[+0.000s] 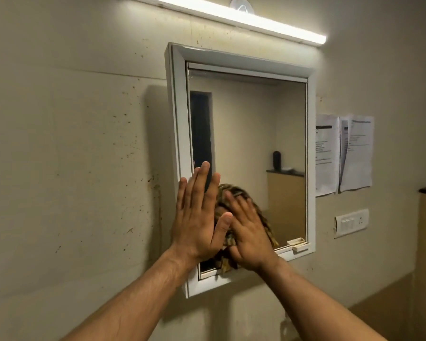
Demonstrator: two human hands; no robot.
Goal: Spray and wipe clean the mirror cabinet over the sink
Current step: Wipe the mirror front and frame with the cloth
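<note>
Checked brown-yellow cloth (225,259) sits under my right hand (249,232), fingers spread and straight, pressing it onto the lower-left glass of the mirror cabinet (244,62). Left hand (197,217) just beside it, fingers straight and together, flat at the cabinet's left frame.

I see the mirror cabinet frame (180,114) in smooth, glossy white plastic; its glass (251,143) is reflective; the cloth (228,260) looks coarsely woven; the wall (71,143) is matt, speckled paint; the sheets (354,153) are creased paper.
</note>
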